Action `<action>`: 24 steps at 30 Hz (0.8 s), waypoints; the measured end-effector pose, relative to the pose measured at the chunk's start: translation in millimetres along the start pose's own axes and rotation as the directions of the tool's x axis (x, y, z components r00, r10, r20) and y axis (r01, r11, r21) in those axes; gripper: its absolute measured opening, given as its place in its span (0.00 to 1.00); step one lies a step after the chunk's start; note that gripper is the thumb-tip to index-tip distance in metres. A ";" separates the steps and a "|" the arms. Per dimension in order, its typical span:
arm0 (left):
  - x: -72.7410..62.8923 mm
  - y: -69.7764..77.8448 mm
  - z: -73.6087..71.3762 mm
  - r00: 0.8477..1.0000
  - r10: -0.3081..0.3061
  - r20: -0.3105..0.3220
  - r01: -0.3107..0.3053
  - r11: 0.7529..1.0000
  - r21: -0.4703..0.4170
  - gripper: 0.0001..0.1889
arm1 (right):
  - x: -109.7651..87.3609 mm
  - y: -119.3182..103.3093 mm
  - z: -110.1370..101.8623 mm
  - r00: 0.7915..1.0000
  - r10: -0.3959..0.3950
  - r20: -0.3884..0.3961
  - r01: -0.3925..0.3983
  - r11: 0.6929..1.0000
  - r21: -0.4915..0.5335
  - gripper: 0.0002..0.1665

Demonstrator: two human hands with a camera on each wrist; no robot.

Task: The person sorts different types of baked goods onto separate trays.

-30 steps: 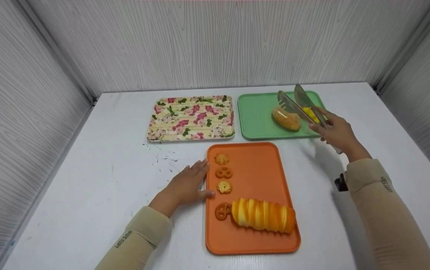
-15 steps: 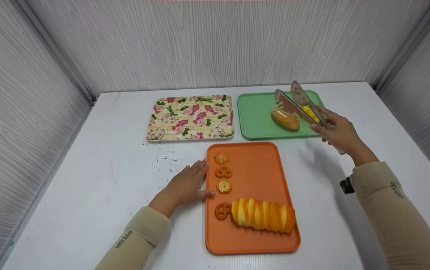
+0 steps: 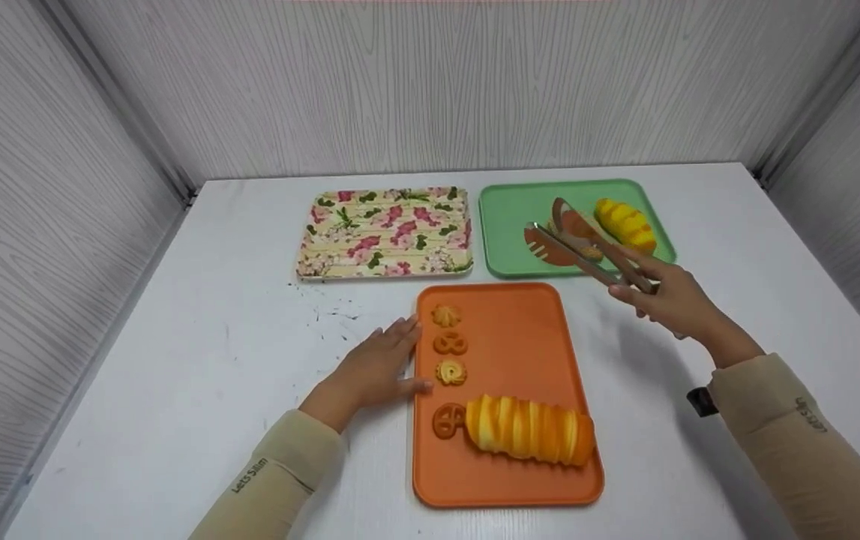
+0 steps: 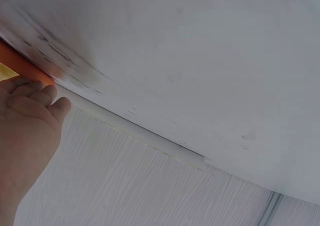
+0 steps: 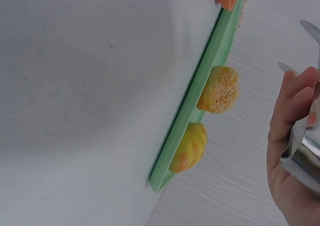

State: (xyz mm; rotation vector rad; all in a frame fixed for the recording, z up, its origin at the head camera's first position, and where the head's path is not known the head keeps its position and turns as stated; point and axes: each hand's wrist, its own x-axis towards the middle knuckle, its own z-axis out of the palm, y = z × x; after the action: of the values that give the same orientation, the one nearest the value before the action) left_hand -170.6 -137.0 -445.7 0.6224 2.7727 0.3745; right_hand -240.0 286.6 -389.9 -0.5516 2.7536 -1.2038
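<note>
In the head view my right hand (image 3: 673, 300) grips metal tongs (image 3: 572, 244), whose spread tips hang over the green tray (image 3: 508, 255). Partly hidden behind the tongs, a sesame-topped bread roll (image 5: 220, 90) lies on that tray. Beside it sits a yellow bread roll (image 3: 624, 223). My left hand (image 3: 370, 373) has its fingers extended and touches the left rim of the orange tray (image 3: 512, 322). On the orange tray, several small biscuits, among them a pretzel (image 3: 450, 343), line the left side. A long ridged bread loaf (image 3: 531, 430) lies across its near half.
A floral tray (image 3: 385, 234) stands at the back, left of the green one. The white table (image 3: 197, 337) is bounded by wood-grain walls (image 3: 430, 90) at the back and both sides. Dark marks spot the tabletop near the left hand.
My right hand has drawn the tongs toward me, and their tips have swung left and down, uncovering the yellow bread roll. The left hand stays at the orange tray's rim.
</note>
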 end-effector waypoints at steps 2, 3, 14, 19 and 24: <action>-0.1 0.3 -0.3 1.000 -0.003 -0.001 0.003 1.000 -0.004 0.50 | -4.6 -2.1 2.7 1.000 -0.007 0.024 0.007 1.000 0.009 0.38; -0.2 0.6 -0.5 1.000 -0.003 -0.002 0.003 1.000 -0.002 0.50 | -7.2 -3.7 3.9 0.999 -0.009 0.039 0.009 1.000 0.019 0.37; -1.2 1.1 0.1 1.000 0.012 -0.020 -0.012 1.000 0.021 0.50 | -32.3 -18.4 19.0 0.980 -0.091 0.177 0.070 0.990 0.121 0.37; -0.5 0.7 0.9 1.000 0.014 -0.015 -0.014 1.000 0.014 0.50 | -42.8 -19.9 22.4 0.955 -0.144 0.260 0.117 0.986 0.117 0.36; 0.2 0.8 0.4 1.000 -0.003 -0.006 0.003 1.000 0.010 0.50 | -51.9 -17.4 24.2 0.916 -0.206 0.344 0.159 0.974 0.160 0.35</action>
State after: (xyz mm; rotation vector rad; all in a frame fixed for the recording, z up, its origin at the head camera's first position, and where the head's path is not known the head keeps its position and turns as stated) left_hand -170.4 -136.2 -445.9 0.6201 2.7827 0.3622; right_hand -181.3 277.6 -397.2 -0.9304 2.3418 -1.1682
